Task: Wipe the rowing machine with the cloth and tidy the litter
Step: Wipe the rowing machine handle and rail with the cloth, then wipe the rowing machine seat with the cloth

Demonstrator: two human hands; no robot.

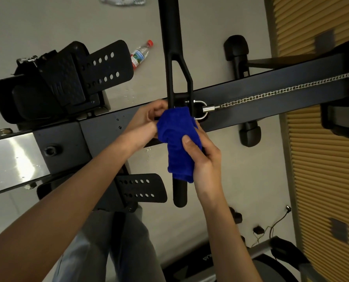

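Both hands engaged: right hand (206, 159) clenches the soft, light blue microfibre cloth (179, 143) wrapped round the rigid black rowing-machine handle bar (179, 194) above the grey rail (100, 135)'s near edge, left hand (147, 121) grasps that bar at its fork; cloth judged pliable, best kept wrapped and squeezed, bar steadied against swinging.

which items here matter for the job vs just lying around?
Job:
blue cloth
rower handle
rail
plastic bottle (litter)
left hand
right hand

Lying about:
floor cables
second machine
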